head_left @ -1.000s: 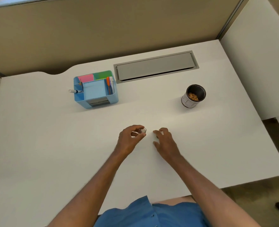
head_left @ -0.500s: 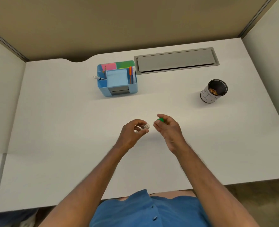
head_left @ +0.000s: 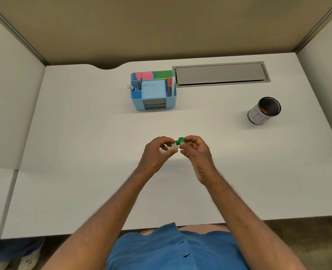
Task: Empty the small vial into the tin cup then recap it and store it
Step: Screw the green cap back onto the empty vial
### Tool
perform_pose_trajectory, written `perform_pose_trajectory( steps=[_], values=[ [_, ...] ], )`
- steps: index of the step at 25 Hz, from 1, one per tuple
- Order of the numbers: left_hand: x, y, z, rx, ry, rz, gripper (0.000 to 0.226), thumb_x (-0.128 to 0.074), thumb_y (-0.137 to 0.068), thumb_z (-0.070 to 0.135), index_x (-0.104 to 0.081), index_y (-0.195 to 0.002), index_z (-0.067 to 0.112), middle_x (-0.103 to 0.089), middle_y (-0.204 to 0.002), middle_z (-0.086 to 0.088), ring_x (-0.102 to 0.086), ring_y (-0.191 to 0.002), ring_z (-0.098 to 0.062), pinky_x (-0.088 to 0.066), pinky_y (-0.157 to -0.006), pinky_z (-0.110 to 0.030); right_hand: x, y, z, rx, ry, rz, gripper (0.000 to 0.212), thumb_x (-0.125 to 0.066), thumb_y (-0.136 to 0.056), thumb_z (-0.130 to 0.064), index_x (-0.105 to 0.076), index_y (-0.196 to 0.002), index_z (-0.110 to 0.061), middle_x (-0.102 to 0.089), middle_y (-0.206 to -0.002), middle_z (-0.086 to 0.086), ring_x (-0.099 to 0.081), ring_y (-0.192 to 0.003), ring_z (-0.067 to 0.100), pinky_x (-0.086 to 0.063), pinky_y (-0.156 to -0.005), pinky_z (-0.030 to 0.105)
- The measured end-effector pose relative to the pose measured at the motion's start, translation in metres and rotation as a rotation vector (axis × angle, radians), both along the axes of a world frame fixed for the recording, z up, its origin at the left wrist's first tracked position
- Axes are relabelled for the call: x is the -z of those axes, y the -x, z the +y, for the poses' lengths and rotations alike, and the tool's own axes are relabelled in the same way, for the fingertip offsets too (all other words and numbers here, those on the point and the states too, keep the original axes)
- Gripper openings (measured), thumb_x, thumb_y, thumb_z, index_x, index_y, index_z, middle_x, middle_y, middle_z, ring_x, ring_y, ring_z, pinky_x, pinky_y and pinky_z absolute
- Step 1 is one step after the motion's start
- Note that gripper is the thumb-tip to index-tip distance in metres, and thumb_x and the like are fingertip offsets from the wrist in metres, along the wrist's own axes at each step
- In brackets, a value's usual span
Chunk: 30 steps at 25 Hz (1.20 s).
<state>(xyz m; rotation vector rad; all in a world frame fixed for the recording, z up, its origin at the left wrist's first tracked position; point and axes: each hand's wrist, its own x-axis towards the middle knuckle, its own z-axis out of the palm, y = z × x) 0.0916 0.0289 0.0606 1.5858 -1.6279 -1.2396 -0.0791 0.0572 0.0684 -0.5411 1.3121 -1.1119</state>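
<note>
In the head view, both hands meet at the centre of the frame above the white desk. The left hand is curled around the clear vial, pinching it between thumb and fingers, with the vial lying on its side and its mouth pointing right. The right hand pinches the green cap in its fingertips, right at the vial's mouth; whether the cap is seated cannot be told. The tin cup stands at right, well apart from the hands. A blue organizer sits above centre, beside a grey hatch.
</note>
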Motion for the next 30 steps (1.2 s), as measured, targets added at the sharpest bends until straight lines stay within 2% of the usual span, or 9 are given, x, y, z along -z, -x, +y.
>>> perform_pose_trajectory(
  steps=[4,9,16,21,27,30],
  values=[
    [-0.002,-0.008,0.0,0.021,0.08,-0.054,0.028,-0.083,-0.084,0.025,-0.073,-0.11,0.028,-0.065,-0.098,0.021,-0.061,-0.093,0.005,-0.045,-0.074,-0.003,-0.005,-0.001,0.0,-0.122,0.052,0.091,0.037,-0.069,-0.092,0.0,-0.074,-0.122,-0.021,-0.077,-0.116,0.006,-0.071,-0.109,0.016,-0.057,-0.101,0.033],
    [-0.005,-0.012,0.0,0.052,0.142,-0.073,0.031,-0.083,-0.083,0.023,-0.072,-0.113,0.026,-0.066,-0.102,0.013,-0.063,-0.092,-0.002,-0.045,-0.079,-0.003,-0.008,0.001,-0.002,-0.211,0.072,0.14,0.037,-0.068,-0.094,0.001,-0.072,-0.127,-0.016,-0.079,-0.116,0.006,-0.072,-0.11,0.014,-0.055,-0.104,0.033],
    [-0.01,-0.015,0.001,0.076,0.185,-0.087,0.031,-0.083,-0.083,0.02,-0.073,-0.112,0.022,-0.064,-0.102,0.009,-0.061,-0.089,-0.006,-0.043,-0.079,-0.005,-0.006,0.003,-0.005,-0.257,0.101,0.193,0.035,-0.071,-0.092,0.0,-0.073,-0.123,-0.016,-0.082,-0.109,-0.001,-0.075,-0.105,0.011,-0.059,-0.096,0.026],
    [-0.012,-0.017,0.001,0.096,0.182,-0.118,0.029,-0.082,-0.085,0.022,-0.072,-0.112,0.02,-0.062,-0.102,0.01,-0.062,-0.091,-0.013,-0.047,-0.079,-0.015,-0.004,0.002,-0.008,-0.286,0.11,0.219,0.034,-0.072,-0.091,0.001,-0.074,-0.122,-0.014,-0.082,-0.106,-0.002,-0.076,-0.102,0.011,-0.059,-0.092,0.025],
    [-0.011,-0.017,0.002,0.081,0.153,-0.094,0.03,-0.083,-0.084,0.024,-0.074,-0.113,0.022,-0.066,-0.101,0.009,-0.064,-0.09,-0.012,-0.046,-0.077,-0.011,-0.003,0.004,-0.01,-0.314,0.119,0.202,0.031,-0.076,-0.088,0.0,-0.075,-0.117,-0.01,-0.082,-0.104,0.005,-0.078,-0.101,0.019,-0.061,-0.088,0.027],
    [-0.01,-0.015,0.002,0.076,0.151,-0.087,0.029,-0.084,-0.083,0.025,-0.075,-0.111,0.021,-0.066,-0.1,0.01,-0.065,-0.089,-0.011,-0.046,-0.077,-0.008,-0.004,0.006,-0.01,-0.319,0.111,0.191,0.031,-0.077,-0.087,0.0,-0.077,-0.115,-0.013,-0.083,-0.103,0.003,-0.078,-0.1,0.018,-0.062,-0.085,0.025]
  ],
)
